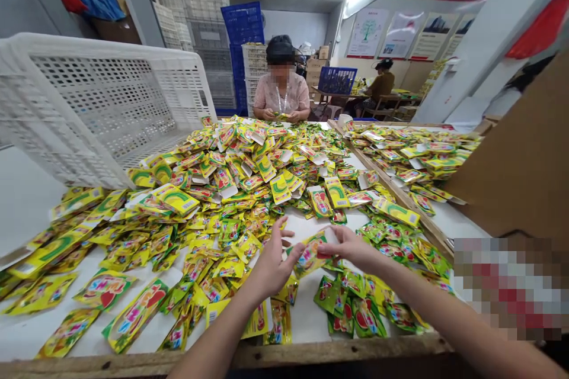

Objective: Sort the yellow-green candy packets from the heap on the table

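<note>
In front of me, above the white tabletop, is a small yellow and green printed carton [310, 256] with a pale flap standing up at its right end. My left hand [273, 260] grips its left end, thumb across the printed face and fingers partly raised behind. At the flap end, my right hand [351, 247] is closed with thumb and fingers on the carton. Just below lie green sachets [367, 315] with a red fruit print. Yellow sachets [240, 246] are spread to the left of my hands. Whether anything is inside the carton is hidden.
A large heap of similar cartons [267, 169] covers the far part of the table. At left a white plastic crate [111, 106] lies tipped on its side. Wooden strips [391, 186] edge the table. A co-worker [282, 86] sits opposite; brown cardboard [515, 160] stands at right.
</note>
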`<state>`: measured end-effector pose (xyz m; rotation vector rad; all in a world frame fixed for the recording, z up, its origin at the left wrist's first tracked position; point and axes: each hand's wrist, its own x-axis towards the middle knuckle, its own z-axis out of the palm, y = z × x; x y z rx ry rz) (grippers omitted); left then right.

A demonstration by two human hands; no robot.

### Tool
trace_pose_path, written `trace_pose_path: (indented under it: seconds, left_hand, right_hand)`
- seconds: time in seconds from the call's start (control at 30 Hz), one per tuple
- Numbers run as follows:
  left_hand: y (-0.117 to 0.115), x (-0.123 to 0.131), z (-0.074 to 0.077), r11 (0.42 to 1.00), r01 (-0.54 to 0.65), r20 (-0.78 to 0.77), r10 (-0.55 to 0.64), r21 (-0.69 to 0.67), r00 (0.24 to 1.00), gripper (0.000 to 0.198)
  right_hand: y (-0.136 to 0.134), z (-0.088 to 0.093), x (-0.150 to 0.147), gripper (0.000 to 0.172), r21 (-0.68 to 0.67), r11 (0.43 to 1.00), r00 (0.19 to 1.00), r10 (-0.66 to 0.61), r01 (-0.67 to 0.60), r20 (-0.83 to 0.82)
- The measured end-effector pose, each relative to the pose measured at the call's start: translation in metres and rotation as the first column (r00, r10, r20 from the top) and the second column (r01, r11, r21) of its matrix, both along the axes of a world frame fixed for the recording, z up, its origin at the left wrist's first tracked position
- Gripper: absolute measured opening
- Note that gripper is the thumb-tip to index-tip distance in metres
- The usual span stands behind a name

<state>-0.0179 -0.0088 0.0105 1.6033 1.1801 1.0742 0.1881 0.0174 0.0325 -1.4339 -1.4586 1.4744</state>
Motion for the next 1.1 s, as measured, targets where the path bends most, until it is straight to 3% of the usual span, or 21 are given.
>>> trace_pose_path:
  seconds: [0.07,0.1,0.17,0.23,0.27,0.3,0.33,0.43,0.47,0.5,0.57,0.63,0.7,0.73,0.83,0.9,0.97,1.0,1.1]
  left_hand:
    - [0.005,-0.005,-0.001,0.991,-0.118,-0.001,0.118,0.064,0.993,0.059]
    - [0.008,-0.007,0.000,0.979,-0.183,0.034,0.181,0.086,0.983,0.059]
    - [0.013,-0.013,0.001,0.951,-0.292,0.134,0.277,0.103,0.951,0.055]
    - [0.018,-0.018,0.004,0.922,-0.376,0.237,0.346,0.093,0.908,0.052]
    - [0.020,-0.020,0.006,0.906,-0.414,0.285,0.376,0.087,0.882,0.050]
    - [0.021,-0.022,0.007,0.887,-0.454,0.330,0.405,0.083,0.853,0.048]
    - [0.023,-0.024,0.009,0.867,-0.491,0.365,0.433,0.080,0.824,0.047]
    - [0.027,-0.031,0.011,0.801,-0.594,0.424,0.513,0.076,0.746,0.042]
    - [0.029,-0.033,0.011,0.779,-0.623,0.430,0.538,0.075,0.725,0.041]
    - [0.031,-0.036,0.011,0.756,-0.650,0.427,0.564,0.078,0.707,0.040]
    - [0.033,-0.040,0.009,0.742,-0.662,0.369,0.589,0.103,0.719,0.032]
    - [0.033,-0.039,0.005,0.822,-0.552,0.161,0.532,0.137,0.831,0.024]
    - [0.031,-0.033,0.000,0.930,-0.345,-0.213,0.365,0.127,0.906,0.023]
    - [0.030,-0.028,-0.003,0.960,-0.261,-0.413,0.281,0.104,0.867,0.025]
    - [0.026,-0.010,-0.011,0.978,-0.189,-0.795,0.184,0.089,0.578,0.038]
    - [0.025,0.000,-0.014,0.978,-0.187,-0.877,0.165,0.088,0.451,0.050]
    - [0.025,0.006,-0.014,0.983,-0.171,-0.909,0.127,0.063,0.397,0.045]
    - [0.025,0.008,-0.014,0.985,-0.163,-0.917,0.113,0.053,0.382,0.040]
    - [0.024,0.007,-0.013,0.990,-0.132,-0.926,0.090,0.044,0.366,0.027]
  right_hand:
    - [0.018,0.023,0.037,0.040,0.155,0.965,0.965,-0.233,0.213,0.125]
    - [0.028,0.038,0.059,0.039,0.330,0.864,0.889,-0.439,0.379,0.130]
    - [0.046,0.069,0.099,0.038,0.474,0.707,0.773,-0.629,0.524,0.083]
    - [0.056,0.086,0.124,0.038,0.645,0.503,0.619,-0.783,0.575,0.059]
    - [0.055,0.087,0.128,0.040,0.715,0.458,0.575,-0.813,0.529,0.095]
    - [0.052,0.081,0.125,0.040,0.765,0.456,0.558,-0.816,0.456,0.154]
    - [0.045,0.070,0.116,0.039,0.780,0.504,0.575,-0.784,0.370,0.234]
    - [0.015,0.020,0.067,0.024,0.611,0.791,0.745,-0.412,0.007,0.524]
    - [0.004,0.003,0.049,0.021,0.468,0.854,0.721,-0.175,-0.228,0.670]
    - [-0.005,-0.010,0.032,0.020,0.353,0.854,0.636,-0.034,-0.382,0.771]
    - [-0.019,-0.028,0.007,0.019,0.155,0.834,0.426,0.102,-0.529,0.899]
    - [-0.025,-0.034,-0.008,0.023,0.110,0.857,0.337,0.078,-0.504,0.938]
    - [-0.022,-0.035,-0.012,0.030,0.135,0.881,0.354,0.039,-0.454,0.935]
    - [-0.018,-0.034,-0.012,0.032,0.155,0.887,0.379,0.024,-0.435,0.925]
    - [-0.001,-0.028,-0.008,0.032,0.216,0.880,0.464,0.006,-0.424,0.886]
    - [0.009,-0.020,-0.005,0.031,0.280,0.907,0.650,-0.008,-0.316,0.760]
    - [0.015,-0.012,-0.005,0.030,0.271,0.959,0.878,-0.062,-0.079,0.475]
    - [0.016,-0.009,-0.005,0.031,0.221,0.975,0.949,-0.101,0.034,0.298]
    - [0.014,-0.007,-0.012,0.038,0.088,0.982,0.985,-0.164,0.169,-0.061]
